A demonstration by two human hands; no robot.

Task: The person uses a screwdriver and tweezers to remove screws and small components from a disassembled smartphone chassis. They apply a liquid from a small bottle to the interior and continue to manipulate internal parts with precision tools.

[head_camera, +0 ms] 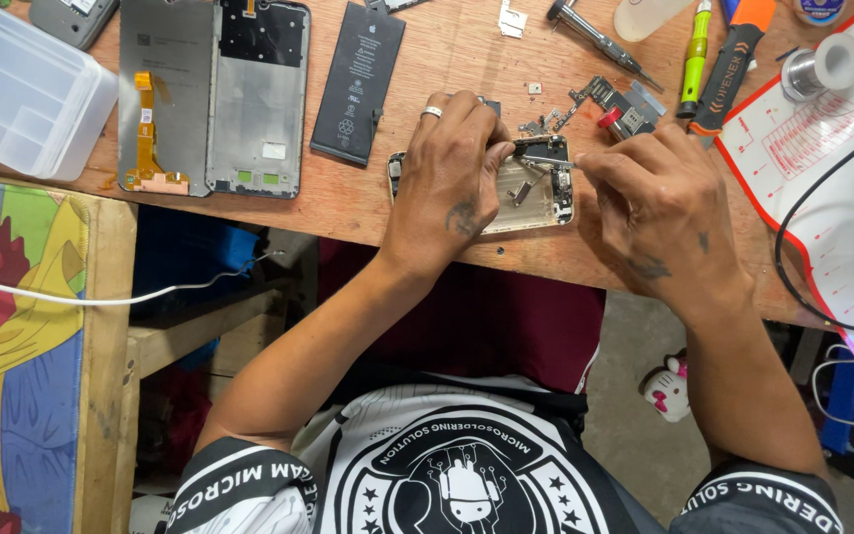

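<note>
An opened phone body (pixel 534 191) lies on the wooden bench (pixel 427 213) near its front edge, inner parts showing. My left hand (pixel 452 178), a ring on one finger, rests over the phone's left half and pinches at its top edge. My right hand (pixel 656 203) grips a thin metal tool (pixel 549 160), its tip over the phone's upper part. Small loose metal parts (pixel 546 124) lie just beyond the phone.
A black phone battery (pixel 356 84), a phone frame (pixel 259 99) and a grey back panel with an orange flex (pixel 162 94) lie at left, beside a clear plastic box (pixel 22 84). Screwdrivers (pixel 696 54), a solder spool (pixel 822 64) and a white work mat (pixel 832 168) sit right.
</note>
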